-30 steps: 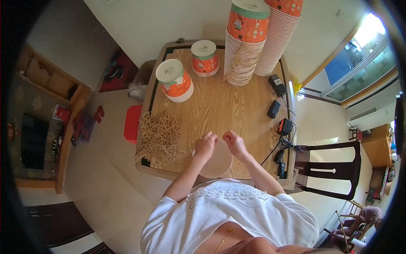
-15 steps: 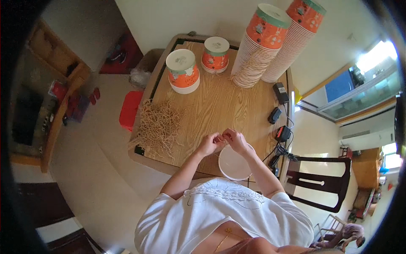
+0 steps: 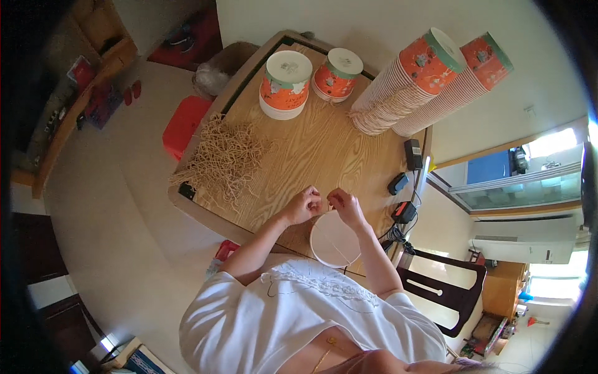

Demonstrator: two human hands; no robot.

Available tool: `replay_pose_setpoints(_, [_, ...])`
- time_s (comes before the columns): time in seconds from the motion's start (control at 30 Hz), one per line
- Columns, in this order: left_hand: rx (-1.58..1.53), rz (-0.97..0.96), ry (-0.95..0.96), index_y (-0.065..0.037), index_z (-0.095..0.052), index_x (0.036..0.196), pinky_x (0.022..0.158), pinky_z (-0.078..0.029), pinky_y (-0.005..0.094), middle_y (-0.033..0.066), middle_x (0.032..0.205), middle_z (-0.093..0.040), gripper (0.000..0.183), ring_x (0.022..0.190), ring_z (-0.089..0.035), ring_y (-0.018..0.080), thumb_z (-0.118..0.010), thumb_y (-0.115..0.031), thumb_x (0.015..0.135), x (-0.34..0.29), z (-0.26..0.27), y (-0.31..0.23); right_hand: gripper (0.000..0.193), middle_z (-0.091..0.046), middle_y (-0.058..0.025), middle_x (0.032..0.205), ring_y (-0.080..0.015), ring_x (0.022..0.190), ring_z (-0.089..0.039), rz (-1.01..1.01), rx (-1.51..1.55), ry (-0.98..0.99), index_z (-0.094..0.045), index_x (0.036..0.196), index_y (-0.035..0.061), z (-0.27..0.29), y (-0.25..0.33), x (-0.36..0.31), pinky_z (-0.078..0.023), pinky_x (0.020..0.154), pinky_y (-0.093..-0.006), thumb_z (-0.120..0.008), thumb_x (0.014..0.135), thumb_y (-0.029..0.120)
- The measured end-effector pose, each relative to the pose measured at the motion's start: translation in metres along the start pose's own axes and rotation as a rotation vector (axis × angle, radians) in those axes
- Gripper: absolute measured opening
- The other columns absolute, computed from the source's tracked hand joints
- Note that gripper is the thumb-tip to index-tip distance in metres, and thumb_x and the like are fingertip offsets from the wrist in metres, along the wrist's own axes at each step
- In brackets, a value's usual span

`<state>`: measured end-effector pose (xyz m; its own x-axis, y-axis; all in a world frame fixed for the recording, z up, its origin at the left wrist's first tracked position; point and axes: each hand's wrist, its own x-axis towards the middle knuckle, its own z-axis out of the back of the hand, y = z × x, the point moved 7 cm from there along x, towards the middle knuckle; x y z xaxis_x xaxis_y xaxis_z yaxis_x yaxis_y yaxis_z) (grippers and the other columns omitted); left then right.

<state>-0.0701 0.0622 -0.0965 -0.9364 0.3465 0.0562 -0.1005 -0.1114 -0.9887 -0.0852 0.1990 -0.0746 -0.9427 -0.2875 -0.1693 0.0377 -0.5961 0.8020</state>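
A white paper tub (image 3: 336, 240) stands at the table's near edge, its open mouth turned up toward me. A thin cord crosses its mouth and hangs at the near rim. Over the tub's far rim, my left hand (image 3: 304, 205) and my right hand (image 3: 347, 208) are a small gap apart. Fingertips of both are pinched on a tan twine handle, mostly hidden by the fingers. Left of my hands lies a loose heap of tan twine pieces (image 3: 227, 159).
Two orange-and-green tubs (image 3: 285, 93) stand upside down at the back. Tall stacks of nested tubs (image 3: 398, 87) stand at the back right, one with twine along its side. Black adapters (image 3: 413, 154) and cables line the right edge. A dark chair (image 3: 442, 283) is at right.
My hands have moved slightly apart from each other. The view has shifted and turned, and the tub looks tilted a little differently.
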Motion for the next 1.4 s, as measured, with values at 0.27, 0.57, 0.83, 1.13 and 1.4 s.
replay_pose_setpoints(0.27, [0.157, -0.129, -0.032, -0.016, -0.069, 0.081, 0.063, -0.045, 0.0267, 0.003, 0.086, -0.051, 0.013, 0.073, -0.054, 0.016, -0.069, -0.011, 0.069, -0.007, -0.01, 0.006, 0.009, -0.06, -0.0071, 0.069, -0.0139, 0.065, -0.058, 0.011, 0.003, -0.006, -0.057, 0.086, 0.0015, -0.003, 0.009, -0.007, -0.046, 0.059, -0.0268, -0.054, 0.082, 0.009])
replay_pose_setpoints(0.57, [0.441, -0.236, 0.007, -0.012, -0.066, 0.083, 0.065, -0.047, 0.0313, 0.0049, 0.078, -0.055, 0.012, 0.072, -0.057, 0.0226, -0.067, -0.011, 0.07, -0.004, -0.008, -0.022, 0.008, -0.06, -0.0094, 0.071, -0.015, 0.065, -0.058, -0.01, -0.033, 0.016, -0.057, 0.086, 0.0012, -0.002, 0.005, -0.006, -0.046, 0.059, -0.0276, -0.055, 0.081, 0.008])
replay_pose_setpoints(0.83, [-0.35, 0.277, 0.018, -0.007, -0.06, 0.083, 0.057, -0.045, 0.0248, 0.0001, 0.073, -0.058, 0.013, 0.065, -0.056, 0.0111, -0.06, -0.02, 0.08, -0.007, -0.02, 0.029, 0.01, -0.061, -0.0121, 0.078, -0.0198, 0.073, -0.061, -0.013, -0.061, 0.001, -0.058, 0.086, -0.0002, -0.001, 0.009, -0.015, -0.048, 0.065, -0.0304, -0.056, 0.081, 0.008])
replay_pose_setpoints(1.13, [-0.843, 0.707, 0.055, -0.01, -0.059, 0.086, 0.055, -0.043, 0.0218, -0.0009, 0.074, -0.059, 0.012, 0.063, -0.055, 0.0083, -0.057, -0.022, 0.082, -0.019, -0.042, 0.056, 0.007, -0.06, -0.0116, 0.078, -0.0259, 0.073, -0.059, 0.086, -0.11, -0.239, -0.059, 0.081, 0.0009, 0.001, 0.033, -0.032, -0.047, 0.065, -0.0328, -0.058, 0.079, 0.008])
replay_pose_setpoints(1.4, [-0.62, 0.503, 0.132, -0.011, -0.06, 0.082, 0.056, -0.041, 0.0211, -0.0026, 0.072, -0.058, 0.011, 0.063, -0.052, 0.0064, -0.06, -0.022, 0.08, -0.007, -0.043, 0.031, 0.006, -0.058, -0.0118, 0.075, -0.028, 0.07, -0.057, 0.114, -0.233, -0.273, -0.057, 0.077, 0.0013, 0.007, 0.025, -0.03, -0.046, 0.063, -0.0348, -0.06, 0.075, 0.006])
